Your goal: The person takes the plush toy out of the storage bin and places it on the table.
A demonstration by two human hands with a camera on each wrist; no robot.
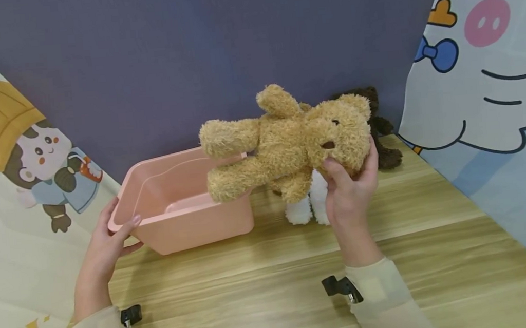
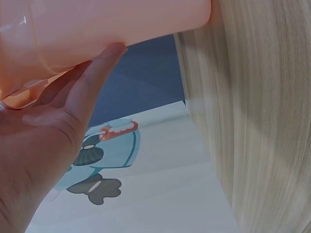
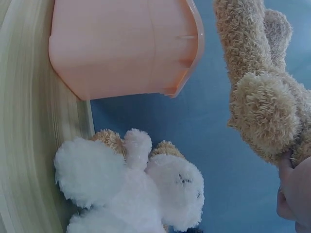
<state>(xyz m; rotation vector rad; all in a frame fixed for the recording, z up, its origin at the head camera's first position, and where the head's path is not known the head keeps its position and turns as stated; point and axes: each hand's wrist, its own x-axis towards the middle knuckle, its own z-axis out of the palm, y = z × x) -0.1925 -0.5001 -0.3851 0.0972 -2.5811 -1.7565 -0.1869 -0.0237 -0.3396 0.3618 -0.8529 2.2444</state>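
Observation:
A light-brown teddy bear [image 1: 284, 144] hangs sideways in the air, its legs over the right end of a pink plastic bin [image 1: 198, 230]. My right hand [image 1: 353, 198] grips the bear by its head, thumb near the muzzle. At the bin's left end, my left hand [image 1: 100, 251] holds the rim, thumb on top and fingers at the outer wall; the left wrist view shows this hand [image 2: 58, 119] against the bin's side [image 2: 107, 24]. The visible part of the bin's inside holds nothing. In the right wrist view, the bear [image 3: 267, 104] is apart from the bin [image 3: 116, 48].
A white plush toy [image 3: 131, 194] sits right of the bin, with tan plush [image 3: 111, 141] behind it. A dark brown plush toy [image 1: 389, 158] is partly hidden behind the bear. The wooden table [image 1: 236, 295] meets a dark blue backdrop [image 1: 167, 63]; printed cloths hang at both sides.

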